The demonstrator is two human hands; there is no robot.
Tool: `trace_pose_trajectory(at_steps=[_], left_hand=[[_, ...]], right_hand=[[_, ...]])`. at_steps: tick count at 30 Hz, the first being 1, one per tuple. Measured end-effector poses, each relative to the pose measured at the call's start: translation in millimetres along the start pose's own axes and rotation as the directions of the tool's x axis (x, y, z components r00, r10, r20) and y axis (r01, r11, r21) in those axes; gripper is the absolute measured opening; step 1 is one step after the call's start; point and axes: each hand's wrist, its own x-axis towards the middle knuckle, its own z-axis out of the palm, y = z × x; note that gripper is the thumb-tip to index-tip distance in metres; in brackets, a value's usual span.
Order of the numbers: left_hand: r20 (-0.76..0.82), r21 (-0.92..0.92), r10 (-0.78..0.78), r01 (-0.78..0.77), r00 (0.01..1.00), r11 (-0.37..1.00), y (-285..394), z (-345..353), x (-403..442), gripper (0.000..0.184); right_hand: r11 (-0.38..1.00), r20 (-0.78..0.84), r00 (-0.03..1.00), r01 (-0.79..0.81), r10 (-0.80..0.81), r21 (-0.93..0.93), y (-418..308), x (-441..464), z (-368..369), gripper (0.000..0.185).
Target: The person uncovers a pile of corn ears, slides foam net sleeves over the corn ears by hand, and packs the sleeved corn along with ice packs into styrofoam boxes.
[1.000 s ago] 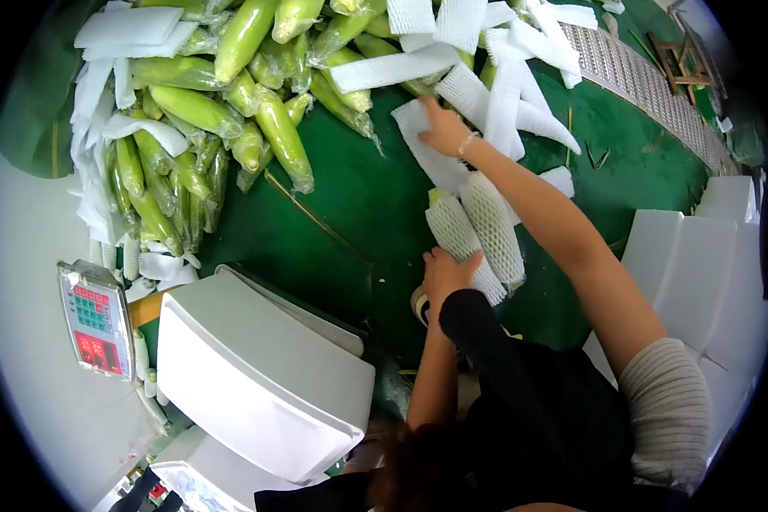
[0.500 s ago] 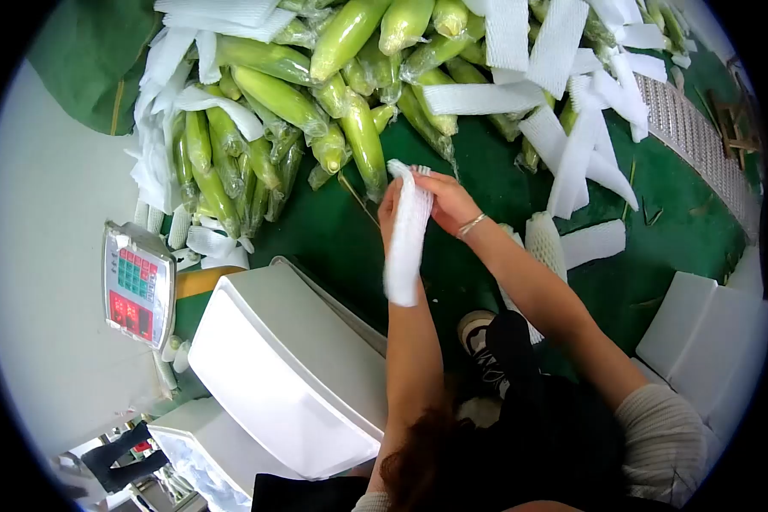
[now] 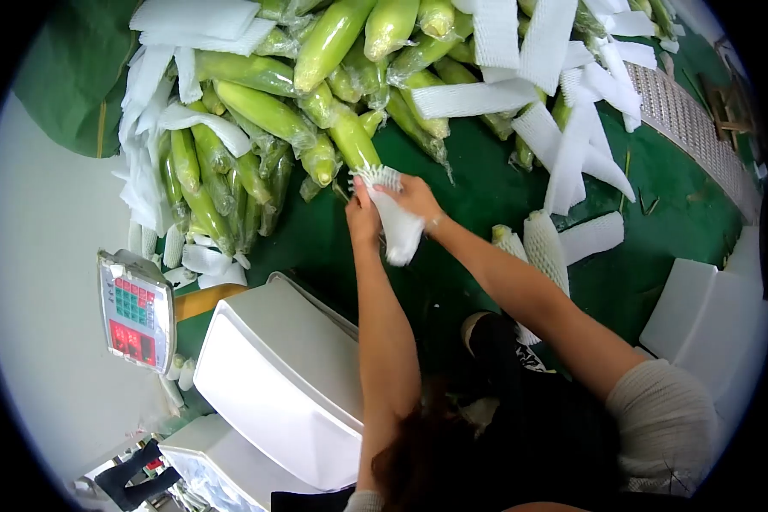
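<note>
A white foam mesh sleeve [image 3: 399, 229] is gripped between both my hands, its far opening stretched around the near end of a plastic-wrapped corn cob [image 3: 351, 141]. On the left edge of the opening, my left hand [image 3: 363, 213] is closed. My right hand [image 3: 416, 200] pinches the other edge. The loose end of the sleeve hangs toward me. Beyond my hands lies a heap of green corn cobs in clear film [image 3: 264, 115], with several flat foam sleeves [image 3: 497, 34] scattered over it.
Sleeved cobs [image 3: 544, 247] lie to the right beside a loose flat sleeve [image 3: 593, 237]. A scale with a keypad [image 3: 135, 311] stands at left. White bins [image 3: 277, 375] are near my left arm, and white boxes [image 3: 687, 316] at right. A perforated metal strip [image 3: 695, 128] curves at upper right.
Both hands have moved left and a little away from me with the foam sleeve. Its opening, held clear of the cobs before, is now around a cob's end.
</note>
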Motion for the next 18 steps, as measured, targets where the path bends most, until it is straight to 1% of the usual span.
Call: trace_pose_trajectory(at_steps=[2, 4, 6, 7, 8, 10, 11, 12, 14, 15, 16, 17, 18], left_hand=[[0.122, -0.205, -0.016, 0.041, 0.992, 0.978, 18, 24, -61, 0.062], [0.239, -0.380, -0.035, 0.127, 0.970, 0.916, -1, 43, -116, 0.055], [0.312, -0.533, -0.044, 0.213, 0.949, 0.819, -26, 57, -163, 0.049], [0.312, -0.585, -0.053, 0.235, 0.949, 0.776, -33, 62, -178, 0.047], [0.300, -0.625, -0.067, 0.249, 0.952, 0.740, -38, 64, -187, 0.044], [0.196, -0.683, -0.078, 0.194, 0.977, 0.704, -42, 62, -182, 0.041], [0.119, -0.700, -0.073, 0.136, 0.990, 0.701, -41, 58, -172, 0.040], [0.019, -0.708, -0.070, 0.063, 0.997, 0.703, -43, 53, -158, 0.040], [-0.181, -0.680, -0.066, -0.077, 0.981, 0.729, -51, 45, -121, 0.041], [-0.246, -0.650, -0.070, -0.111, 0.967, 0.752, -56, 40, -102, 0.042], [-0.245, -0.638, -0.079, -0.099, 0.966, 0.763, -53, 37, -88, 0.044], [-0.115, -0.723, -0.155, 0.024, 0.981, 0.690, -20, 38, -94, 0.051], [-0.103, -0.612, -0.058, -0.017, 0.993, 0.791, -5, 37, -103, 0.051]], right_hand=[[0.981, -0.162, 0.973, 0.142, -0.163, -0.133, -29, -53, -21, 0.047], [0.921, -0.122, 0.991, -0.002, -0.049, -0.389, -64, -105, -56, 0.050], [0.832, -0.039, 0.999, 0.003, -0.030, -0.555, -96, -139, -81, 0.050], [0.833, -0.034, 0.998, 0.033, -0.062, -0.553, -98, -145, -87, 0.043], [0.833, -0.044, 0.998, 0.009, -0.040, -0.553, -98, -147, -89, 0.043], [0.969, 0.036, 0.999, -0.008, 0.017, -0.246, -105, -127, -90, 0.035], [0.973, 0.043, 0.998, -0.033, 0.044, -0.228, -98, -109, -88, 0.031], [0.991, 0.052, 0.993, -0.097, 0.102, -0.095, -86, -87, -82, 0.030], [0.983, -0.005, 0.984, -0.179, 0.180, 0.039, -77, -51, -71, 0.026], [0.953, 0.007, 0.971, -0.234, 0.237, 0.191, -75, -39, -69, 0.024], [0.897, 0.027, 0.955, -0.286, 0.294, 0.337, -74, -31, -67, 0.021], [0.838, 0.097, 0.922, -0.382, 0.375, 0.390, -76, -27, -72, 0.019], [0.842, 0.099, 0.924, -0.377, 0.369, 0.386, -75, -33, -73, 0.019]])
